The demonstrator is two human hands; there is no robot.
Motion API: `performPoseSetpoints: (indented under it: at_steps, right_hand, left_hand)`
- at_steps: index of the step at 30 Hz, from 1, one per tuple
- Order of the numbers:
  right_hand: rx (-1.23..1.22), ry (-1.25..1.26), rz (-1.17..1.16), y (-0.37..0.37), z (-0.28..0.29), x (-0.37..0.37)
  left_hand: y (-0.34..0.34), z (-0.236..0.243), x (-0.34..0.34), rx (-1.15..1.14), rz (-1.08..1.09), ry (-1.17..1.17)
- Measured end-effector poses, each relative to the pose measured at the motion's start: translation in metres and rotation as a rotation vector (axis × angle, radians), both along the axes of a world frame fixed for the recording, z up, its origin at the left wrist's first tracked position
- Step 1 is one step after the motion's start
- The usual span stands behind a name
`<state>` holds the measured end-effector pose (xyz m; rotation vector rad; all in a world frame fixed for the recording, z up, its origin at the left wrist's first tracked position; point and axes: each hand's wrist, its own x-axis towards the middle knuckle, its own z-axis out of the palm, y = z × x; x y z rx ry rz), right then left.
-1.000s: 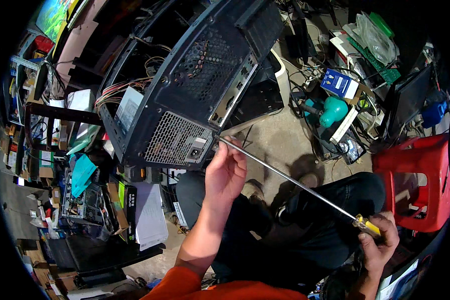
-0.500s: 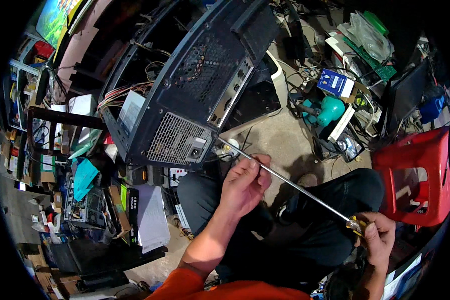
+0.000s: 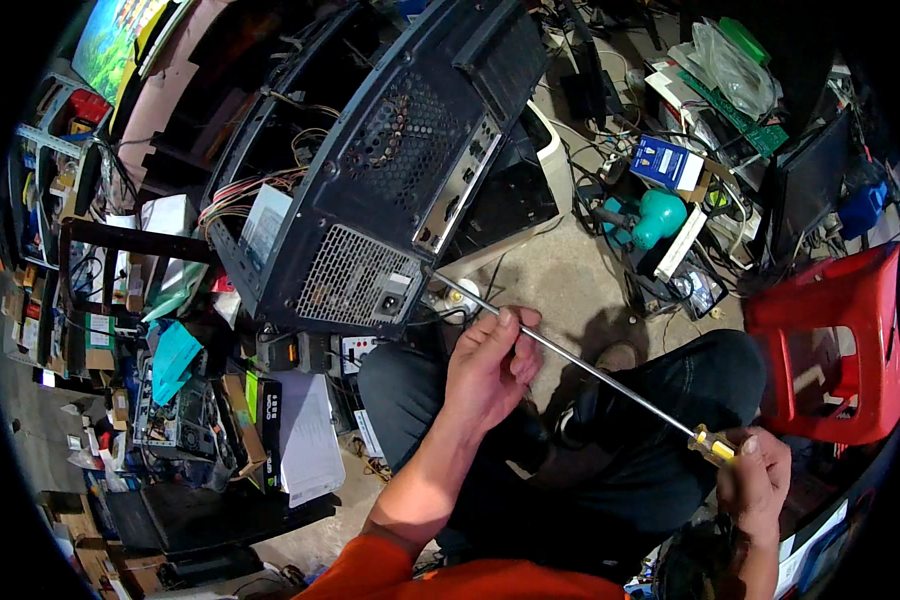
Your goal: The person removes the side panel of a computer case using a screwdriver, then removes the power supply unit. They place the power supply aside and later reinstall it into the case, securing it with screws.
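Note:
A black desktop computer case [image 3: 390, 190] lies tilted in front of me, its rear panel with the power supply grille [image 3: 355, 280] facing me. A very long screwdriver [image 3: 590, 370] runs from the case's lower rear corner to my right hand [image 3: 755, 480], which grips its yellow handle. My left hand [image 3: 490, 370] pinches the metal shaft about a third of the way from the tip. The tip touches the case near the power supply's edge. My knees in dark trousers sit below.
A red plastic stool [image 3: 840, 340] stands at the right. Boxes, cables, a teal object [image 3: 660, 215] and circuit boards crowd the floor behind. Stacked parts, a white box [image 3: 305, 440] and shelves fill the left side. Bare concrete floor [image 3: 560, 270] shows by the case.
My left hand slid down the shaft toward me, away from the case. The right hand with the handle dropped slightly lower.

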<state>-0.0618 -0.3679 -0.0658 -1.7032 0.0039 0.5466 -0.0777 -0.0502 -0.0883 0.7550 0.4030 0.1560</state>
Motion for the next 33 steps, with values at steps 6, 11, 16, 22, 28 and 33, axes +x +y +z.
performPoseSetpoints:
  at_steps: [6, 11, 16, 22, 28, 33]
  right_hand:
    - [-0.486, -1.297, 0.378, 0.011, 0.016, 0.023]
    - [-0.042, -0.017, 0.106, -0.001, 0.015, 0.017]
    - [-0.292, -0.642, 0.226, 0.008, 0.013, 0.019]
    - [-0.186, 0.027, 0.249, 0.009, 0.025, 0.031]
    - [-0.342, -0.772, 0.392, 0.016, 0.018, 0.029]
    - [-0.341, -0.294, 0.578, 0.008, 0.023, 0.038]
  left_hand:
    - [-0.001, -0.002, 0.001, -0.034, 0.021, -0.003]
    - [0.001, 0.002, 0.001, -0.051, -0.006, 0.021]
    - [0.0, 0.004, 0.001, -0.045, 0.016, 0.028]
    - [0.003, 0.004, 0.0, -0.065, 0.018, 0.057]
    - [0.002, 0.007, 0.002, -0.062, 0.035, 0.066]
    - [0.005, 0.004, 0.001, -0.061, 0.015, 0.059]
